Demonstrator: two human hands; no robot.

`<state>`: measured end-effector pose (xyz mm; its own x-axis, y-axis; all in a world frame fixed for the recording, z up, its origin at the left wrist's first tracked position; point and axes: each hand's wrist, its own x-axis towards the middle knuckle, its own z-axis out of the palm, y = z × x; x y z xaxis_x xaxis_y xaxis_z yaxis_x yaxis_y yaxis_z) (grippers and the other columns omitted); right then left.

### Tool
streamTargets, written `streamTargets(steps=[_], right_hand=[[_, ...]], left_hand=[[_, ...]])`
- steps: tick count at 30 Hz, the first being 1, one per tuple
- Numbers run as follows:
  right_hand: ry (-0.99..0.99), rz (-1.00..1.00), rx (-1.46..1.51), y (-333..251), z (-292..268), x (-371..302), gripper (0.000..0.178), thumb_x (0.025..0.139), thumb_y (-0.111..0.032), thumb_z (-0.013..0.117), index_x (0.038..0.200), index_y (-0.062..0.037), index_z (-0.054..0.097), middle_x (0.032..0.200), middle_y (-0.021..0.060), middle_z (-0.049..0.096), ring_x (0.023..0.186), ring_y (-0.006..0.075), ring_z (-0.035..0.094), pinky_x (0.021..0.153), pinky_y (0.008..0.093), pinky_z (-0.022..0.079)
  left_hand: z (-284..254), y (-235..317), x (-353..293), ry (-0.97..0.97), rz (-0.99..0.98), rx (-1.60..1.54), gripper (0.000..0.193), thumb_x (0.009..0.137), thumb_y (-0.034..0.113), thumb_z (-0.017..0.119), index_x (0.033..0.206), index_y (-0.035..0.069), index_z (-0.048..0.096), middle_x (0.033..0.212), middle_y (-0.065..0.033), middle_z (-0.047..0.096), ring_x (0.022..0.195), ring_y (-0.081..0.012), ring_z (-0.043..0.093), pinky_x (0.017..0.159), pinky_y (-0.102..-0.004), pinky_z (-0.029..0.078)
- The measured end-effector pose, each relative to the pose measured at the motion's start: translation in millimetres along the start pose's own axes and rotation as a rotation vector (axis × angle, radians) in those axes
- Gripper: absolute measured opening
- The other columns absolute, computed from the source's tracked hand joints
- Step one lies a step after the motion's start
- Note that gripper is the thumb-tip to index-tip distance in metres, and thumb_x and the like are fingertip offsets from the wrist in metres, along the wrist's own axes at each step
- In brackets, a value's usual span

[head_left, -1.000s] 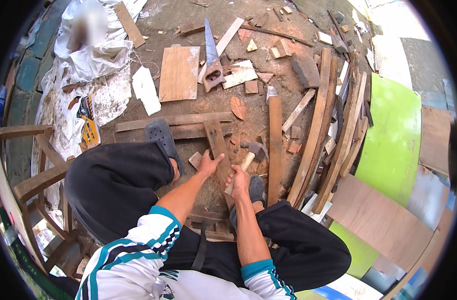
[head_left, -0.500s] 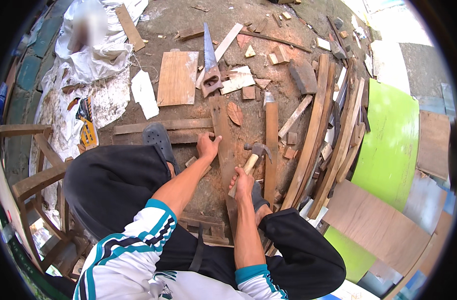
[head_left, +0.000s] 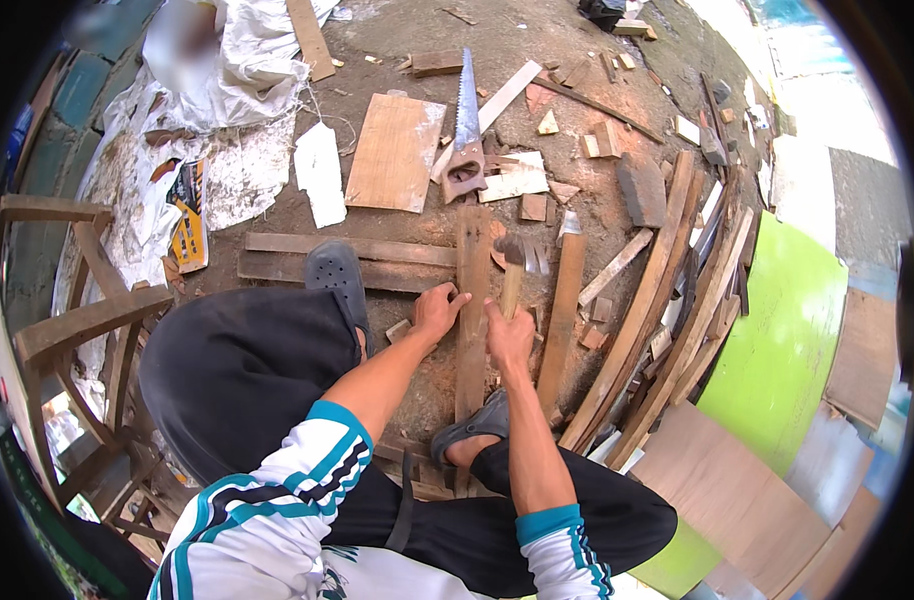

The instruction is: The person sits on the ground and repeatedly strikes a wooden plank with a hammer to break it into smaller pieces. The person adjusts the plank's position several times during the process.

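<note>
My right hand (head_left: 510,338) is wrapped round the wooden handle of a claw hammer (head_left: 512,288). The hammer's head, slightly blurred, is just right of a long brown wooden plank (head_left: 472,345) that runs away from me between my feet. My left hand (head_left: 439,311) grips the plank's left edge, thumb on top and fingers curled. Beyond the plank's far end lies a handsaw (head_left: 466,135) with a brown handle. Two wooden strips (head_left: 377,252) lie crosswise at the plank's left, and another wooden strip (head_left: 560,310) lies to its right.
Long battens (head_left: 692,300) are piled at the right, beside a lime-green board (head_left: 777,330) and a plywood sheet (head_left: 732,480). A wooden frame (head_left: 92,330) stands at the left. Offcuts and a square board (head_left: 395,150) litter the ground ahead. White sacking (head_left: 227,90) lies far left.
The hammer has moved forward, its handle now pointing nearly straight away from me. The plank lies straighter in view. My left hand keeps to its edge. The whole view has shifted slightly.
</note>
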<state>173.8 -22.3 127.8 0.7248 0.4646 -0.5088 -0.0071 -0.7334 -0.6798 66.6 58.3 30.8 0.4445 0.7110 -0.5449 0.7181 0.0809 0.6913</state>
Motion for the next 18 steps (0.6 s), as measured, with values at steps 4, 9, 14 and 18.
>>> streamTargets(steps=[4,9,14,18], right_hand=[[0.064,-0.220,0.087,-29.5,7.0,10.6,0.031,0.090,-0.025,0.072,0.079,0.0034,0.066,0.058,0.0117,0.058,0.058,0.0225,0.062,0.060,0.0412,0.048],[0.348,-0.595,0.049,21.0,46.9,32.6,0.026,0.090,-0.022,0.071,0.076,-0.0010,0.063,0.059,0.0033,0.058,0.055,0.0106,0.057,0.052,0.0316,0.044],[0.045,-0.098,0.138,-17.1,39.2,40.0,0.026,0.091,-0.018,0.069,0.072,-0.0036,0.059,0.057,0.0020,0.055,0.046,0.0118,0.052,0.042,0.0310,0.040],[0.088,-0.223,0.364,-26.9,33.5,25.6,0.029,0.093,-0.015,0.065,0.069,-0.0072,0.053,0.055,-0.0009,0.050,0.043,0.0094,0.048,0.039,0.0281,0.035]], left_hand=[[-9.4,-15.6,2.1,-0.025,0.004,-0.026,0.037,0.089,0.040,0.071,0.096,0.004,0.071,0.084,-0.0207,0.071,0.083,-0.0405,0.068,0.075,-0.0497,0.052],[-6.5,-17.0,-8.4,-0.098,0.049,-0.120,0.037,0.089,0.035,0.072,0.110,0.005,0.072,0.091,-0.0215,0.073,0.086,-0.0379,0.070,0.078,-0.0456,0.054],[-0.3,-17.5,-20.5,-0.101,-0.084,-0.164,0.042,0.090,0.029,0.071,0.124,0.004,0.068,0.101,-0.0206,0.074,0.096,-0.0338,0.072,0.085,-0.0422,0.055],[1.4,-21.8,-28.7,-0.106,-0.072,-0.212,0.044,0.095,0.022,0.066,0.134,0.003,0.062,0.122,-0.0215,0.069,0.106,-0.0298,0.070,0.091,-0.0407,0.054]])
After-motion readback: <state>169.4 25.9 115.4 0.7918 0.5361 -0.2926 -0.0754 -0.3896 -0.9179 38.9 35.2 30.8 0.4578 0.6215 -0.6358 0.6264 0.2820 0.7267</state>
